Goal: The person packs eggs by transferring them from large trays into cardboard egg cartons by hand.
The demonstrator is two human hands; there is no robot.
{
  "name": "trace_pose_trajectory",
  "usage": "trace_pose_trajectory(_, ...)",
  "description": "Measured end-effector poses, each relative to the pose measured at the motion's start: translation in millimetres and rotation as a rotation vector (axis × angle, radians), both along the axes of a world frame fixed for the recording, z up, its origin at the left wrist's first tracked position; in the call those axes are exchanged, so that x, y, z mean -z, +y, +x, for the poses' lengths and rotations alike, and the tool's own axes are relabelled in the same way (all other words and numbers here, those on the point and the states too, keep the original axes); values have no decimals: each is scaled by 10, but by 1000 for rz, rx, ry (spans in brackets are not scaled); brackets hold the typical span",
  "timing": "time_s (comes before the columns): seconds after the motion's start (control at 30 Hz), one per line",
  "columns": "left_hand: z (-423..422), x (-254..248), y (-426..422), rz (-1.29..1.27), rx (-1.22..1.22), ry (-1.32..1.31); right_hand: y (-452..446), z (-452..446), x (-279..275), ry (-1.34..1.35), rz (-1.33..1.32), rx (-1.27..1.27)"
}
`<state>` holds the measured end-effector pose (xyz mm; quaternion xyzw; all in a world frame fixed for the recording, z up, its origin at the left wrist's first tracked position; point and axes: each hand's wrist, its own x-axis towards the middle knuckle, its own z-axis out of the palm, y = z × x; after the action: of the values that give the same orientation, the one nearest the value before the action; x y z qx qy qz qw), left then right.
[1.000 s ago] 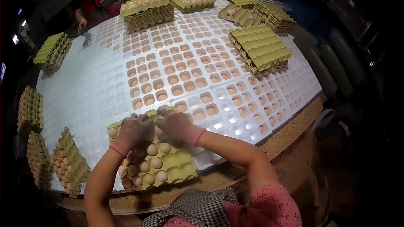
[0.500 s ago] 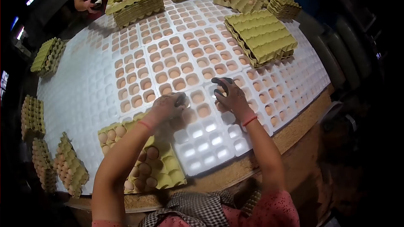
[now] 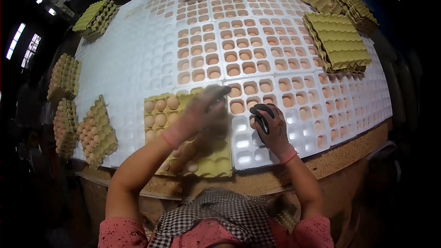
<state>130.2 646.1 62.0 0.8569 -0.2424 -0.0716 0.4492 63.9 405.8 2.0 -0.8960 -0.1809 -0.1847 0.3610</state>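
Observation:
My right hand point(image 3: 272, 127), in a glove with dark fingertips, is over the near white foam tray point(image 3: 245, 160). Its fingers curl around a pale brown egg point(image 3: 253, 121), partly hidden by them, at the boundary between filled and bare cups. Smeared by motion, my left hand point(image 3: 202, 110) hovers above the yellow-green egg carton point(image 3: 216, 167), its dark fingertips near the foam tray's left edge. Whether anything is in it cannot be made out. Brown eggs point(image 3: 161, 120) sit in the carton's left part, while its lower right cups are bare.
More foam trays with eggs point(image 3: 248, 67) cover the table's middle and right. Bare foam trays point(image 3: 119, 64) lie to the left. Stacked cartons point(image 3: 337, 41) stand at the right, others point(image 3: 98, 133) along the left edge. The wooden table edge point(image 3: 257, 181) runs in front of me.
The view has shifted, so the table appears further right and down. My left hand has moved from the foam tray leftward over the carton. My right hand is lower on the near tray.

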Motion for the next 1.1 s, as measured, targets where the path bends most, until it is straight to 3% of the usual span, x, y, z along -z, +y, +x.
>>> trace_pose_trajectory(0.1,16,-151,852,-188,-318,64,644,-74,-345,-26,13,-285)
trace_pose_trajectory(0.13,-51,-176,985,-191,-322,55,881,-92,-307,-39,-111,-325)
trace_pose_trajectory(0.2,-276,-190,1176,118,-303,44,1184,-42,-4,-58,-372,-370)
trace_pose_trajectory(0.23,-449,-289,1159,178,-206,105,1187,-31,-63,-63,-377,-368)
trace_pose_trajectory(0.3,-602,-55,1267,540,149,-269,1075,24,-222,316,-34,-334)
trace_pose_trajectory(0.33,-683,-7,1224,613,207,-327,1009,37,-244,407,283,-319)
trace_pose_trajectory(0.37,-703,37,1218,639,221,-369,1055,75,-139,594,886,-287)
trace_pose_trajectory(0.43,-739,125,1206,689,248,-456,1042,254,-96,367,502,-222)
trace_pose_trajectory(0.53,-719,131,1307,445,17,-268,1418,368,-309,389,-90,-224)
trace_pose_trajectory(0.57,-678,172,1415,70,-189,74,1527,422,-244,372,-280,-299)
trace_pose_trajectory(0.63,-669,174,1600,-234,-316,127,1765,542,-223,468,-584,-360)
trace_pose_trajectory(0.67,-699,193,1678,-170,-353,141,1757,586,-262,467,-580,-356)
trace_pose_trajectory(0.7,-751,213,1712,-168,-348,141,1694,618,-305,505,-440,-295)
trace_pose_trajectory(0.73,-797,176,1705,32,-245,-28,1610,624,-355,540,-303,-233)
trace_pose_trajectory(0.8,-849,64,1559,287,-56,-284,1298,569,-392,797,427,-93)
trace_pose_trajectory(0.83,-831,95,1486,359,59,-338,1014,662,-81,851,868,-233)
trace_pose_trajectory(0.93,-826,50,1180,737,280,-547,843,469,-112,826,973,-87)
trace_pose_trajectory(1.0,-691,48,1169,719,304,-454,930,343,-222,766,684,-96)
trace_pose_trajectory(1.03,-659,58,1179,706,329,-351,968,339,-191,479,320,-169)
trace_pose_trajectory(1.07,-637,82,1214,565,206,-188,1060,317,-282,455,-50,-152)
trace_pose_trajectory(1.1,-657,71,1284,572,210,-196,1169,313,-377,417,-417,-129)
